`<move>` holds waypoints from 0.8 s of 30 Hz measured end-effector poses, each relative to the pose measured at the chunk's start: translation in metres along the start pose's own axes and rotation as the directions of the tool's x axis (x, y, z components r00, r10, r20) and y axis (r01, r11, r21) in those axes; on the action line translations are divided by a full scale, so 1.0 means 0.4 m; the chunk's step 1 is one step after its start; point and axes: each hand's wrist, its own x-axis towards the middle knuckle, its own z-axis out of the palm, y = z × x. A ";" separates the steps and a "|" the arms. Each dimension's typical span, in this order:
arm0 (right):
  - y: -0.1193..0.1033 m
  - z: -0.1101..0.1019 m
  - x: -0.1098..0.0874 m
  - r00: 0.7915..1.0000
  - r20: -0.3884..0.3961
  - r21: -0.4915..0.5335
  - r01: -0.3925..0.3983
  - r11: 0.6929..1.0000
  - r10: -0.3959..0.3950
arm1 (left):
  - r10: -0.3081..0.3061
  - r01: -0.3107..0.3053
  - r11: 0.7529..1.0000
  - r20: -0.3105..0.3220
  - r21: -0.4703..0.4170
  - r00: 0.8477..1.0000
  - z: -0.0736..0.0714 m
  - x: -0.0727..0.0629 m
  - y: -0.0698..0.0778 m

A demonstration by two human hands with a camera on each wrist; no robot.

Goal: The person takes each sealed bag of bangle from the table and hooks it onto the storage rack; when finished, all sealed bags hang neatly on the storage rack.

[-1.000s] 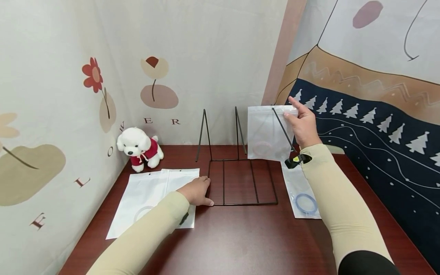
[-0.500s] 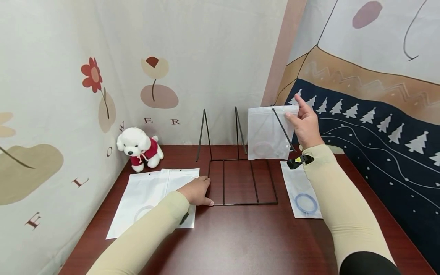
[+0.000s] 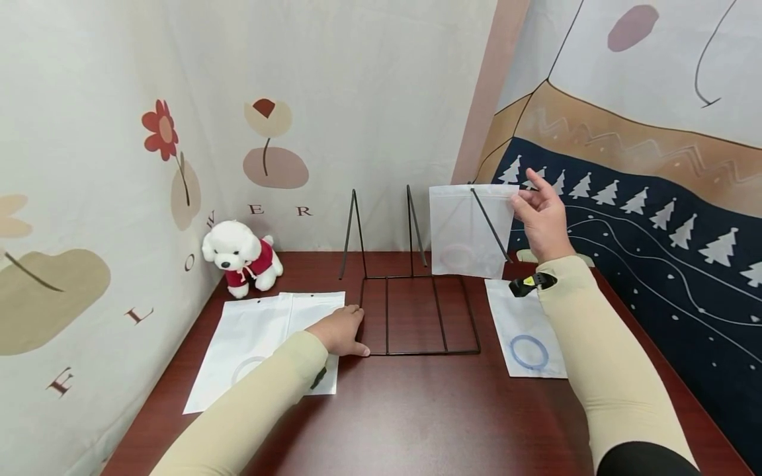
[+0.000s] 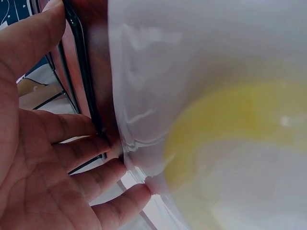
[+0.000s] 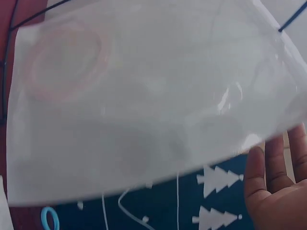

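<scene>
A black wire rack stands on the table with its upright hooks at the back. My left hand rests on its front left corner, fingers loosely extended and the thumb touching the wire in the left wrist view. A white translucent zip bag hangs from the right hook; a faint pink ring shows through it in the right wrist view. My right hand is at the bag's upper right edge, fingers relaxed, fingertips at or touching the edge.
Overlapping white zip bags lie left of the rack, one with a yellow ring. Another bag with a blue ring lies to the right. A white toy dog in red sits at the back left. Printed cloth walls enclose the table.
My right hand has moved right, from holding the bag's top corner to just its edge. The bag stays hanging on the hook. My left hand has not moved.
</scene>
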 end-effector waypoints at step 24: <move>0.098 -0.211 -0.111 0.998 -0.027 -0.336 -0.062 0.940 0.056 | 0.004 -0.004 1.000 0.011 0.008 1.000 -0.003 0.001 0.000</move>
